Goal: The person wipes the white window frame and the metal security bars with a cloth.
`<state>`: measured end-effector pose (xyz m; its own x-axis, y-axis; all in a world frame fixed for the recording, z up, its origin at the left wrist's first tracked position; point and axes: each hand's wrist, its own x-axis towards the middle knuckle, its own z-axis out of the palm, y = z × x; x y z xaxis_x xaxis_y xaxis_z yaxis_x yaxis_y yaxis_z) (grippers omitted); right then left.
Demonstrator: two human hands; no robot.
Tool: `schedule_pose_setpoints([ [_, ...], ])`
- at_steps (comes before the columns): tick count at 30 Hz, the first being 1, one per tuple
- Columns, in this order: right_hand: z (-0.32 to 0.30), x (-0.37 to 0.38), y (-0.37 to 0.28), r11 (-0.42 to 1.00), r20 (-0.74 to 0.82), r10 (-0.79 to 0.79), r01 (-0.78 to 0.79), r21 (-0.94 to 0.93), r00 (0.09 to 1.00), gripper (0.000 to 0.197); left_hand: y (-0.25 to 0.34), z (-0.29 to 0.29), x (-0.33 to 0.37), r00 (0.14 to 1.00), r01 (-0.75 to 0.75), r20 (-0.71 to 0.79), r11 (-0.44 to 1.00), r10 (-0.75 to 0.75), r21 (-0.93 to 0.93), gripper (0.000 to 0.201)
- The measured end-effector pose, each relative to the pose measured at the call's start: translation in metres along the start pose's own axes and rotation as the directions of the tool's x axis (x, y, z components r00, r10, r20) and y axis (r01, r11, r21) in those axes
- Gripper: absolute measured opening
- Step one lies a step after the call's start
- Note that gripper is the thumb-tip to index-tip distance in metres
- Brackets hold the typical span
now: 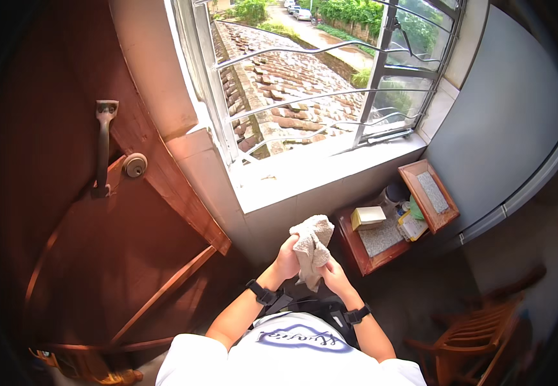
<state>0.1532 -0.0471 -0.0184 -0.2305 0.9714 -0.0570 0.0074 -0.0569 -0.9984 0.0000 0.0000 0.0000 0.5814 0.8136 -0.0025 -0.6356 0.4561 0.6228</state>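
Head view: my left hand [287,256] has its fingers curled shut around the upper left side of a beige cloth [312,248]. My right hand [333,273] grips the lower right part of the same cloth, fingers closed onto it from below. Individual fingertips are too small for me to tell apart. The cloth is bunched and crumpled, its bulk rising above both hands and a short tail hanging down between them. It sits in the air in front of my chest, just below the edge of the white windowsill [305,177] and not touching it.

Both wrists carry black bands: left wristband [261,293], right wristband [357,314]. Forearms bare, white shirt at the bottom of the frame.

Further out: the window [317,77] above the sill has curved metal bars [305,96], with a tiled roof [285,77] and greenery outside. To my left, a dark red wooden door [67,212] stands with a metal pull handle [103,148] and a round lock [135,165] just beside it.

To my right, near the cloth, a low red-framed stand with a speckled grey top [382,241] holds a pale yellow box [368,217]. A second red-framed panel [429,194] leans behind it, with small items between them that I can't make out. A wooden chair [478,331] sits low right, well apart from the hands. A grey wall [504,116] runs along the right.
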Motion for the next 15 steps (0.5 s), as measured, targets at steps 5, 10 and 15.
schedule_pose_setpoints([
  [5, -0.032, 0.097, 0.0, 0.943, 0.214, 0.153, -0.207, 0.259, 0.965, 0.045, 0.047, 0.016, 0.041, 0.974, -0.216, -0.061, 0.975, 0.219, 0.043, 0.063],
  [10, -0.015, 0.164, 0.006, 0.741, 0.401, 0.226, -0.424, 0.521, 0.888, 0.041, 0.044, 0.002, 0.081, 0.883, -0.281, -0.309, 0.925, 0.353, 0.255, 0.057],
  [15, -0.013, 0.215, -0.01, 0.512, 0.638, 0.133, -0.604, 0.611, 0.758, 0.046, 0.073, 0.007, 0.087, 0.759, -0.323, -0.246, 0.677, 0.603, 0.662, 0.064],
])
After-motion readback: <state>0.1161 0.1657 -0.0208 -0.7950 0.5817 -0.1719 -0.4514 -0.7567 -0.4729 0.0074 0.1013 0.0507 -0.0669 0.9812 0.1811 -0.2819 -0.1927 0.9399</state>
